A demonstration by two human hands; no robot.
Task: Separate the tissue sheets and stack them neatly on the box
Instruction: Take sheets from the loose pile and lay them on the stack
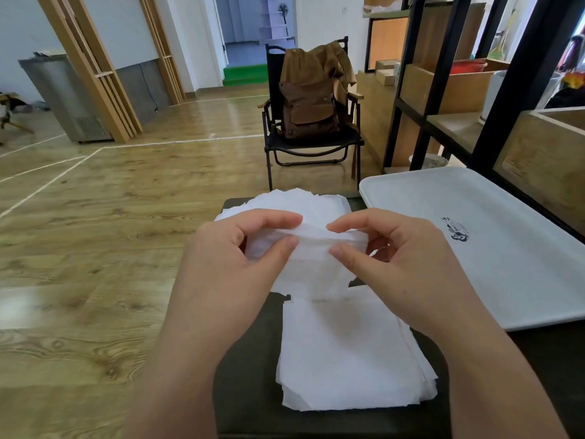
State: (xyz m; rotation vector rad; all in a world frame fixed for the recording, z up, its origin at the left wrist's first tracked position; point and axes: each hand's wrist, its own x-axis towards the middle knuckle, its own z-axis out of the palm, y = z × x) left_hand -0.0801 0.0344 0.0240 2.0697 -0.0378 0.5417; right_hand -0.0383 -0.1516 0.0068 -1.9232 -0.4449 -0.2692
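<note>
Dark table (247,359) on wood floor (95,232); folding chair (311,147) beyond.

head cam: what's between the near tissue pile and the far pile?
Head view: the tissue sheet pinched by left hand and right hand hangs between near pile and far pile.

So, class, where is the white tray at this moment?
In the head view, the white tray lies on the right, beside the right hand and below the black shelf.

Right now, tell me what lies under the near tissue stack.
The near tissue stack rests on a dark box, whose top shows around its edges. What lies under the stack's middle is covered.
</note>
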